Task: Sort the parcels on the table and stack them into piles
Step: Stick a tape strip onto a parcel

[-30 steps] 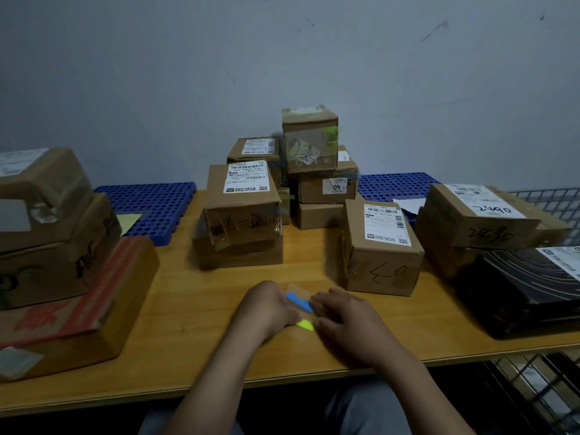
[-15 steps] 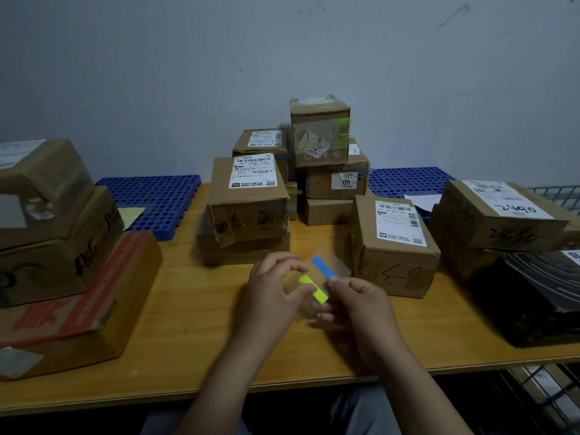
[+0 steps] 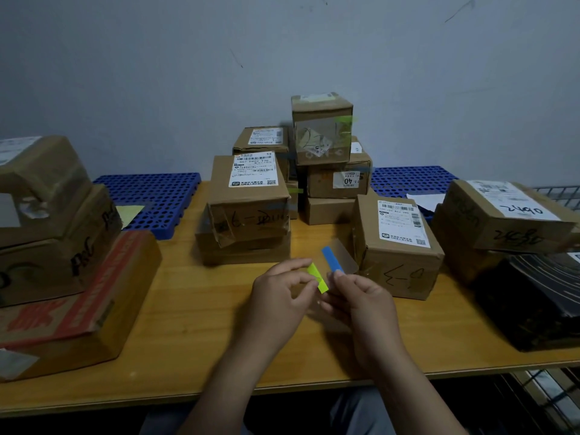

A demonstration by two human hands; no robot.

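Higher now beside the brown labelled cardboard box [image 3: 398,246], left hand [image 3: 279,296] pinches a yellow-green strip [image 3: 317,277], right hand [image 3: 361,304] a blue-edged clear film [image 3: 332,260]; box seems light, rigid: grasp its sides.

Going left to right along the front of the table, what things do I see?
Red-printed cardboard box → left hand pinching a yellow-green strip → right hand pinching a blue strip → brown cardboard box with white label → shiny black parcel.

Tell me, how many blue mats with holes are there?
2. The left blue mat lies at the back of the table. The right blue mat lies at the back too. The stacked boxes between them may hide more.
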